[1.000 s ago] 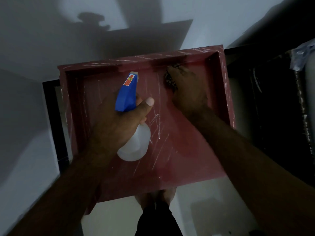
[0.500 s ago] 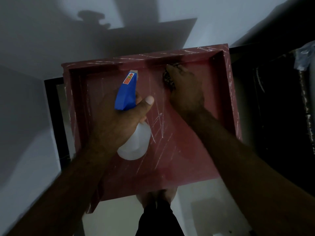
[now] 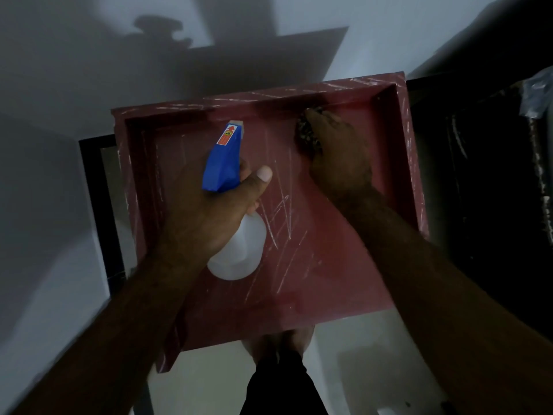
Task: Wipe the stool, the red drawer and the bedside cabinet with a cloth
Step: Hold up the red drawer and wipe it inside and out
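Observation:
The red drawer [image 3: 314, 295] lies open side up in the middle of the view, its bottom marked with pale scratches. My left hand [image 3: 206, 214] holds a white spray bottle [image 3: 236, 253] with a blue trigger head above the drawer's middle. My right hand [image 3: 338, 154] presses a dark speckled cloth [image 3: 305, 131] onto the drawer's bottom near the far right corner; most of the cloth is hidden under the fingers.
A black-framed surface [image 3: 98, 211] shows under the drawer's left side. Dark furniture [image 3: 484, 181] stands to the right, with crumpled plastic [image 3: 538, 91] on top. A white wall is behind, pale floor below, and my feet [image 3: 281, 342] are under the drawer's near edge.
My right hand with the cloth has slid a little toward the drawer's far right corner. The left hand keeps the spray bottle in place.

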Demonstrator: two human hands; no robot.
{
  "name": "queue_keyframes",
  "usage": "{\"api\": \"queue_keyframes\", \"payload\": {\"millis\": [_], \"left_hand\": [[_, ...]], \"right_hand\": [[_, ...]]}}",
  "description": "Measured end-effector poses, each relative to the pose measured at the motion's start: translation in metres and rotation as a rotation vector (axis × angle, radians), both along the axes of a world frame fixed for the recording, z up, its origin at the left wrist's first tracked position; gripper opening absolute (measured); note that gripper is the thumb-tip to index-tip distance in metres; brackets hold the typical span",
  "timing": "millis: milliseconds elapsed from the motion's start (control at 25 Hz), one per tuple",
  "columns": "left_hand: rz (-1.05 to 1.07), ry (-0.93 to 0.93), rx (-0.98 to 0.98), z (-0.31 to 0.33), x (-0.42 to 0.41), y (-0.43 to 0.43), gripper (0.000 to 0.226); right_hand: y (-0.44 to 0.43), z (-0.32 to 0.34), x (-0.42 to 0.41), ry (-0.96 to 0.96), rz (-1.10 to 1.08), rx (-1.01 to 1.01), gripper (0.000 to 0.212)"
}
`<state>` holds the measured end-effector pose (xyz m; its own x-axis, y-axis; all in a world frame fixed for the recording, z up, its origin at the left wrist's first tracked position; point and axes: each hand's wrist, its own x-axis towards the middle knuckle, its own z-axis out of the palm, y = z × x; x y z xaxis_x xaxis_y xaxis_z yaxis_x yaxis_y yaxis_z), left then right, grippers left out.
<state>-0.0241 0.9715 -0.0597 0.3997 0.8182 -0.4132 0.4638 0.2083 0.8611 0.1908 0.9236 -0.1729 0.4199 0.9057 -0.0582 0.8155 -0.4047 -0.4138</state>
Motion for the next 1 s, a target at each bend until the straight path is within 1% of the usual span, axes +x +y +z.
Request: {"api": "queue_keyframes", "payload": {"millis": [80, 200, 280, 320, 360, 440, 520, 600, 680, 800, 880, 1000], "left_hand": [[-0.006, -0.002, 0.008, -0.001, -0.002, 0.000, 0.034], [0.026, 0.006, -0.007, -0.001, -0.005, -0.003, 0.031], [0.026, 0.007, -0.004, 0.000, -0.007, -0.004, 0.029], [0.022, 0.005, 0.005, 0.001, -0.009, -0.005, 0.028], [0.018, 0.003, 0.013, 0.002, -0.011, -0.006, 0.029], [0.023, 0.003, 0.014, 0.002, -0.013, -0.007, 0.030], [0.030, 0.008, 0.017, 0.003, -0.016, -0.009, 0.030], [0.034, 0.012, 0.019, 0.003, -0.018, -0.011, 0.030], [0.027, 0.005, 0.026, 0.002, -0.019, -0.014, 0.030], [0.017, -0.007, 0.038, 0.002, -0.020, -0.020, 0.031], [0.010, -0.026, 0.037, 0.003, -0.022, -0.022, 0.032], [0.007, -0.037, 0.045, 0.003, -0.025, -0.024, 0.033]], "right_hand": [[0.001, 0.002, -0.017, -0.002, -0.006, 0.014, 0.073], [0.004, 0.008, -0.045, 0.005, 0.152, -0.015, 0.074], [0.001, 0.010, -0.042, -0.002, 0.242, -0.038, 0.077], [-0.001, 0.009, -0.035, -0.012, 0.246, -0.037, 0.077], [-0.005, 0.008, -0.027, -0.023, 0.213, -0.028, 0.075], [-0.012, 0.005, -0.010, -0.030, 0.081, 0.014, 0.069], [-0.015, 0.002, -0.012, -0.028, 0.007, 0.011, 0.064], [-0.016, 0.003, -0.031, -0.030, 0.035, -0.010, 0.064], [-0.019, 0.005, -0.049, -0.023, 0.128, -0.024, 0.070], [-0.027, 0.010, -0.048, -0.021, 0.237, -0.035, 0.075], [-0.032, 0.007, -0.033, -0.036, 0.194, -0.031, 0.071], [-0.041, 0.003, -0.019, -0.025, 0.043, -0.034, 0.070]]}}
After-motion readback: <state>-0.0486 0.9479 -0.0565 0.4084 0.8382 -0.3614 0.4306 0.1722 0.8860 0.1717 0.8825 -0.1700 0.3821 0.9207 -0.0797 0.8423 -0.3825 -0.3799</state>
